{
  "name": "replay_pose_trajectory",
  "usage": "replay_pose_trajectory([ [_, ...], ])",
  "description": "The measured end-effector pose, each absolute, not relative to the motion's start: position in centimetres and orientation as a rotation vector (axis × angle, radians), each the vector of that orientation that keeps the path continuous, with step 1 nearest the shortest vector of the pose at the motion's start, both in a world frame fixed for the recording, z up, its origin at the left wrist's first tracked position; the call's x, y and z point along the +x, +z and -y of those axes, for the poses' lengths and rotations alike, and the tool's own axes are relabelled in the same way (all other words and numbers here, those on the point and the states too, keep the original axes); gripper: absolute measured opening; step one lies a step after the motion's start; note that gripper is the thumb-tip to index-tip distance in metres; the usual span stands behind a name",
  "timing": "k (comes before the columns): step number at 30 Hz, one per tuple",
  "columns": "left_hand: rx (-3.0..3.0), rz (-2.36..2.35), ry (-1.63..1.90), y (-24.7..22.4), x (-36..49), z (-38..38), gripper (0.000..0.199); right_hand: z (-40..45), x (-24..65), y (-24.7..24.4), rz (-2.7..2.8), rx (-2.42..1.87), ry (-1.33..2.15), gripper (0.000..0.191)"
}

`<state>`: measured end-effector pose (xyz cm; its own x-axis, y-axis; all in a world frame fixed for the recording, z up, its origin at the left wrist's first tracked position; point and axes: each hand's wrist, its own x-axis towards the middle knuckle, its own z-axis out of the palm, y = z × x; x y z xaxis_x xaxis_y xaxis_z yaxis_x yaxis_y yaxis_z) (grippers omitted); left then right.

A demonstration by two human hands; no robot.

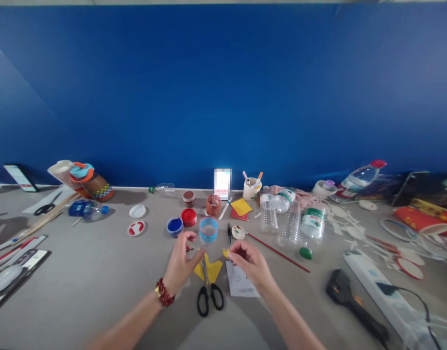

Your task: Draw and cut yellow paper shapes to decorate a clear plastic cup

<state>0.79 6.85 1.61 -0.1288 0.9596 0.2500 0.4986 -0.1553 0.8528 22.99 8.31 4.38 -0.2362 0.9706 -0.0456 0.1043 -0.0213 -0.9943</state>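
My left hand [182, 257] is raised over the table, thumb and fingers apart, with nothing seen between them. It is left of the black-handled scissors [210, 294], which lie across cut yellow paper [214, 271]. In a pinch, my right hand [248, 261] holds a small yellow piece [225, 253] at its fingertips. Beneath that hand lies a white card [238, 285] with drawing and print, partly covered. Just beyond both hands stands a short clear cup with a blue band [208, 230].
Open blue paint [175, 226] and red paint [189, 217] stand behind my left hand. Plastic bottles [313, 224], a red stick [282, 253], a glue gun [354, 304] and a power strip [378, 296] are at right. A blue wall [223, 97] closes the back.
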Motion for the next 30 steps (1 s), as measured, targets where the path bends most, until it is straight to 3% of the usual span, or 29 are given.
replay_pose_trajectory([
  [4,1.906,-1.659,1.151,0.0,-0.4,-9.4,0.070,-8.4,23.3,4.2,1.399,-1.203,1.346,0.026],
  [8,2.001,-1.746,1.018,-1.5,-0.1,-10.1,0.088,-8.2,23.7,3.9,1.375,-1.208,1.350,0.027],
  [23,2.056,-1.844,1.028,-2.6,1.5,-11.1,0.101,-8.1,24.2,3.7,1.304,-1.213,1.367,0.024],
  [30,2.067,-1.763,1.105,-2.6,2.0,-11.1,0.094,-8.2,24.2,3.5,1.293,-1.209,1.352,0.026],
])
